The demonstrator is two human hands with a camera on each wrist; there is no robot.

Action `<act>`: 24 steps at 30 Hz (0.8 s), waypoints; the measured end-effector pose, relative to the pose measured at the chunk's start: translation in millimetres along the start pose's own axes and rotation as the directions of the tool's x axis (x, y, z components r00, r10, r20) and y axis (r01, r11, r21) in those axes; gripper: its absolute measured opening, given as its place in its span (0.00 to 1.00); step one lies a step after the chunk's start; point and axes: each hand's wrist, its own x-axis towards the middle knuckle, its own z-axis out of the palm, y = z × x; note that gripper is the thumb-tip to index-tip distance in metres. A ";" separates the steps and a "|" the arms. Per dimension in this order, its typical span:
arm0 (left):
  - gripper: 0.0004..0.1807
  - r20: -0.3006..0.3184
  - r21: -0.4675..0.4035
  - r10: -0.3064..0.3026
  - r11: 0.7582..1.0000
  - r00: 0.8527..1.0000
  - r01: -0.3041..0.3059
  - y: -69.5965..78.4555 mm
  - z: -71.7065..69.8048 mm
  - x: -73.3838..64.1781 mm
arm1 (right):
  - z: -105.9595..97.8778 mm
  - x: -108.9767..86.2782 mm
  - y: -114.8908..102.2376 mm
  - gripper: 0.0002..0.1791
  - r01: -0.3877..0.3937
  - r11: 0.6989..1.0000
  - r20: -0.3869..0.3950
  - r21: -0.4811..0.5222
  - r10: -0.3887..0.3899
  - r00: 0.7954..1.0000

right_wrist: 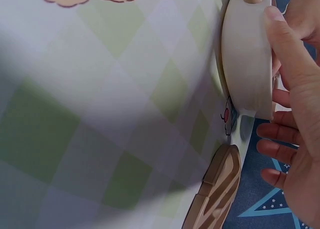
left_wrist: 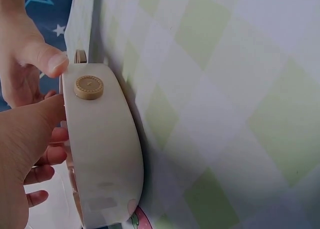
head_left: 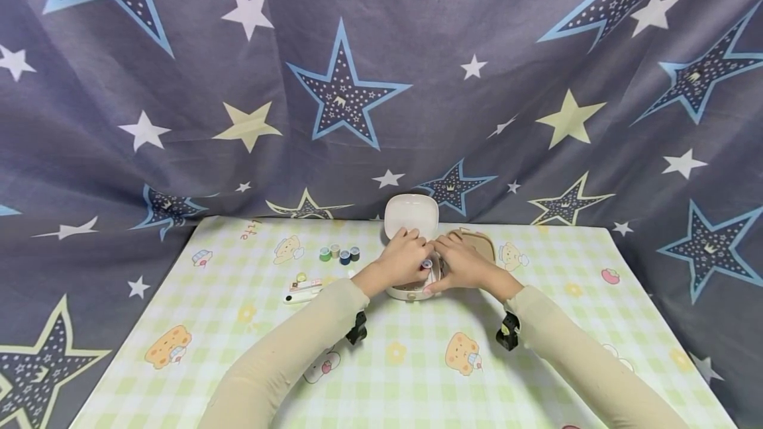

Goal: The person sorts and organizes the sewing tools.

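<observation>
White case (left_wrist: 102, 139), tan button (left_wrist: 89, 86) | Tan ridged piece (right_wrist: 215, 191) | Spools (head_left: 344, 257): green, beige, dark blue | Tablecloth (head_left: 411, 389): green-white check, cartoon prints | Backdrop (head_left: 441, 118): slate, multicoloured stars | Cream sleeves (head_left: 268, 366)

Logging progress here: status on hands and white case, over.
Left hand at white case, grip unclear. Right hand: thumb on case's front edge. Lid raised. Both hands partly block view inside.

We're in long, plain pale-beige sleeves (head_left: 268, 366), cuffs (head_left: 350, 296) slightly rumpled; small black camera unit (head_left: 357, 330) at each.
</observation>
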 end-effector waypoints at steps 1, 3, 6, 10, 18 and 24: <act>0.21 -0.001 0.002 0.001 1.000 1.000 -0.001 0.0 -0.1 -0.2 | -0.1 -0.1 -0.2 0.52 0.000 1.000 -0.001 0.001 0.000 1.000; 0.22 0.004 0.005 0.000 1.000 1.000 0.000 0.1 -0.3 -0.2 | -0.1 -0.2 0.0 0.52 0.003 1.000 -0.005 0.004 -0.003 1.000; 0.23 0.020 0.003 -0.005 1.000 1.000 0.005 0.4 -1.5 -0.2 | 0.0 -0.3 -0.3 0.51 0.002 1.000 -0.002 0.007 -0.002 1.000; 0.22 0.016 0.000 -0.008 1.000 1.000 0.008 0.5 -5.1 -0.8 | 0.1 -0.2 -0.5 0.50 0.002 1.000 -0.003 0.006 -0.002 1.000; 0.22 -0.046 0.003 -0.015 1.000 0.999 0.016 -4.5 -16.4 -5.8 | 0.2 -0.7 -1.5 0.53 -0.003 1.000 -0.006 0.001 0.003 1.000; 0.22 -0.072 -0.055 -0.044 0.998 0.996 0.040 -14.7 -35.2 -13.1 | 0.4 0.0 -1.1 0.59 -0.019 1.000 0.010 -0.005 0.019 1.000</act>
